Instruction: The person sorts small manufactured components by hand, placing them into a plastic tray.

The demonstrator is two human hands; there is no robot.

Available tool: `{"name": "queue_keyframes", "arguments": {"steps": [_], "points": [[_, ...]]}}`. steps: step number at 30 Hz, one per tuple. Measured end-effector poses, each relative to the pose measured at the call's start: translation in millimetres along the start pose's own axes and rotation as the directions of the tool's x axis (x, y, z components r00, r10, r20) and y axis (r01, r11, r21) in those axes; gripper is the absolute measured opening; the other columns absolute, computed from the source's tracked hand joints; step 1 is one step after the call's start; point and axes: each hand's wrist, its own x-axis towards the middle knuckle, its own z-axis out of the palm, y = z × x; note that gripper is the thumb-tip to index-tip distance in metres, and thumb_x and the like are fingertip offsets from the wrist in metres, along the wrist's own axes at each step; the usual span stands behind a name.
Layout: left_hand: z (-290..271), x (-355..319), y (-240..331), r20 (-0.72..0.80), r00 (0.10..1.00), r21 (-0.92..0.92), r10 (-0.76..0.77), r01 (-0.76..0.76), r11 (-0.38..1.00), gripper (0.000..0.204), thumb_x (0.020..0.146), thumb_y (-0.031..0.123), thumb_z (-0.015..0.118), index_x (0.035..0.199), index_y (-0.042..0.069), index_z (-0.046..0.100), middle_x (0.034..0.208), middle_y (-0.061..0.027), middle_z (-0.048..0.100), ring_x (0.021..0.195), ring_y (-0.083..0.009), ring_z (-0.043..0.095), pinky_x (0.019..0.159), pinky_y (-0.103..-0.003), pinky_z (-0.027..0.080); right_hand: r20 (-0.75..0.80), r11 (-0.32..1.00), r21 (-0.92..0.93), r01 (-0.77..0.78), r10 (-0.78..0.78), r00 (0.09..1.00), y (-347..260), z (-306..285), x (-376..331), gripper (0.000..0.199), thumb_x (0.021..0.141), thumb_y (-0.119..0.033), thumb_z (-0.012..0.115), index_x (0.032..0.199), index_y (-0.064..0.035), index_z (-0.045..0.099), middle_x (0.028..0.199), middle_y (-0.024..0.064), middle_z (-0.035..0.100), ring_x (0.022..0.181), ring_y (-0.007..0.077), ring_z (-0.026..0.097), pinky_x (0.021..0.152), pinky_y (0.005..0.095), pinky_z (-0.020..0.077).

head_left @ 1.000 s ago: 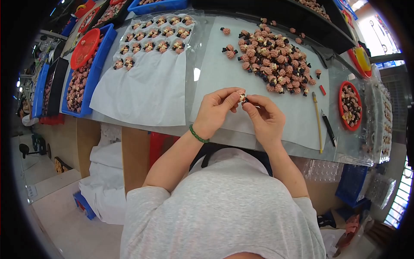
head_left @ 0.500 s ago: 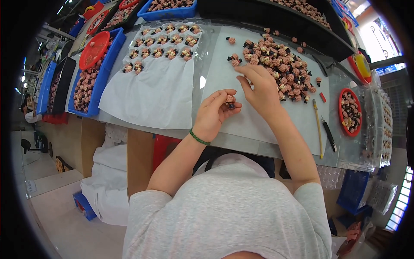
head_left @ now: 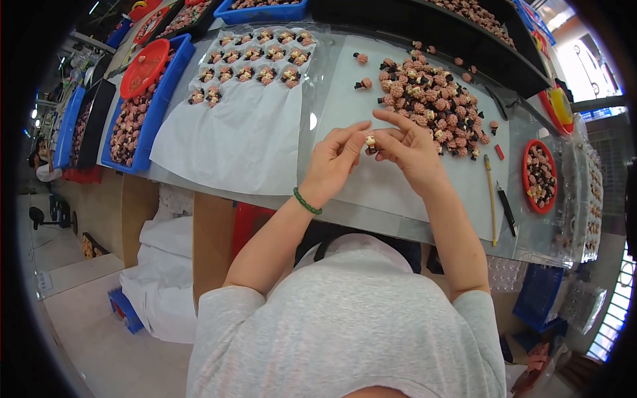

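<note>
The inward-turned left hand and right hand are holding one figurine in nearly closed pinches, seventeen laid-out figures resting far left.

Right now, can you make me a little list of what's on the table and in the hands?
Left hand: fingertips on a small figurine
Right hand: fingertips at the same figurine
Pile: pink-and-black pieces heaped on a white sheet
Left side: figurines in rows
Tools: thin yellow stick beside a black pen-like tool
Red bowl: more small pieces inside
</note>
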Motion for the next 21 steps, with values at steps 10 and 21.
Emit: {"name": "queue_keyframes", "arguments": {"steps": [10, 21], "points": [[15.7, -2.5, -3.4, 0.145, 0.985, -0.169, -0.094, 0.118, 0.978, 0.023, 0.083, 0.015, 0.058, 0.101, 0.000, 0.060, 0.077, 0.0008, 0.057, 0.067, -0.0041, 0.049, 0.058, -0.018, 0.041, -0.235, 0.950, -0.138, 0.279, -0.305, 0.923, 33.3, 8.4, -45.2, 0.021, 0.079, -0.002, 0.060, 0.099, 0.0048, 0.056, 0.091, 0.0114, 0.060, 0.080, 0.0154, 0.059, 0.069, 0.0245, 0.0499], [9.3, -6.5, 6.2, 0.203, 0.956, -0.407, -0.213, 0.280, 0.869, 0.031, 0.087, 0.005, 0.047, 0.116, -0.001, 0.038, 0.102, -0.0085, 0.053, 0.085, -0.0132, 0.055, 0.074, -0.024, 0.046, -0.117, 0.758, -0.500, 0.419, -0.539, 0.834, 28.1, -3.9, -50.1, 0.014, 0.079, 0.001, 0.059, 0.093, 0.0034, 0.059, 0.090, 0.0105, 0.059, 0.082, 0.0135, 0.058, 0.067, 0.0219, 0.0480]]}}
